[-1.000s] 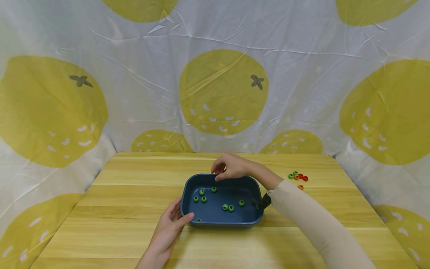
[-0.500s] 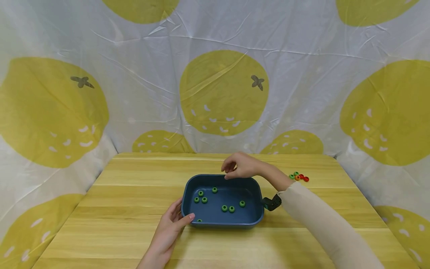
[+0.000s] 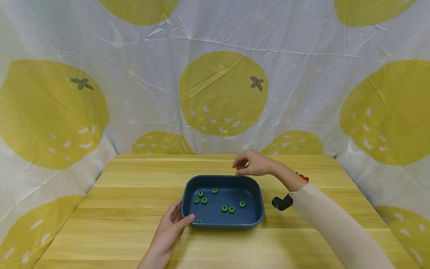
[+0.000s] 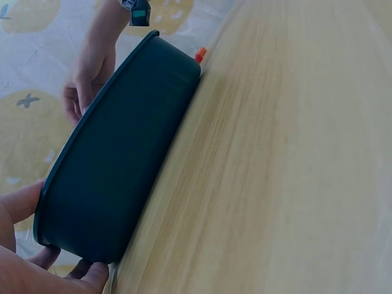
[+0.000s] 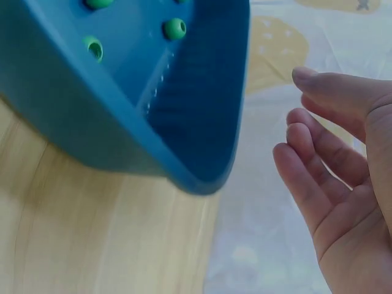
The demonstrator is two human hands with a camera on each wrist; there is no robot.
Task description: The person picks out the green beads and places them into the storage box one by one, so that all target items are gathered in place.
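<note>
A dark blue rectangular plastic bin stands on the wooden table with several green beads scattered over its floor. At its near left corner my left hand grips it, thumb over the rim and fingers against the outer wall; the left wrist view shows these fingers on the bin's end. My right hand hovers beyond the back right part of the rim. In the right wrist view this hand has loosely bent fingers, thumb and fingertips apart, nothing between them, beside the bin wall.
Red beads lie on the table at the far right, with a green one partly hidden behind my right forearm. A black wrist camera sticks out from the right sleeve. A lemon-patterned cloth hangs behind the table.
My right hand has moved right and slightly back, away from over the bin's rim, and its forearm now covers some of the loose beads. My left hand keeps its grip on the bin.
</note>
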